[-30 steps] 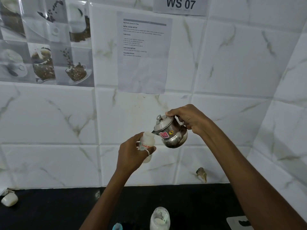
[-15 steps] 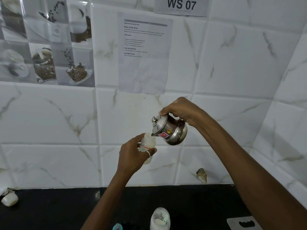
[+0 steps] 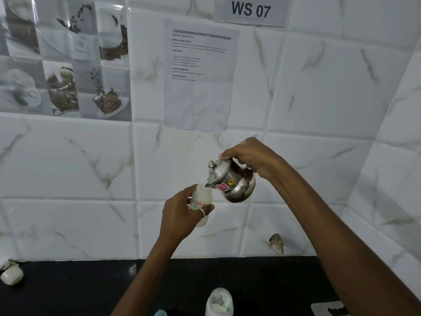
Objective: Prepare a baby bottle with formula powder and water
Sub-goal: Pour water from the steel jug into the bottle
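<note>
Marble-tile wall, dark counter (image 3: 68,290) | left hand (image 3: 180,215) clamps upright bottle (image 3: 201,199) | right hand (image 3: 248,156) grips kettle (image 3: 232,181), spout tilted left at bottle mouth

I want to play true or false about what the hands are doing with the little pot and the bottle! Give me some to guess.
1. The left hand holds the baby bottle up in the air. True.
2. The steel pot stands upright on the counter. False: the right hand holds it tilted, spout at the bottle's open mouth.
3. The pot's lid is on. True.
4. The sign on the wall reads WS 12. False: it reads WS 07.
5. The left hand wears a ring. True.
</note>
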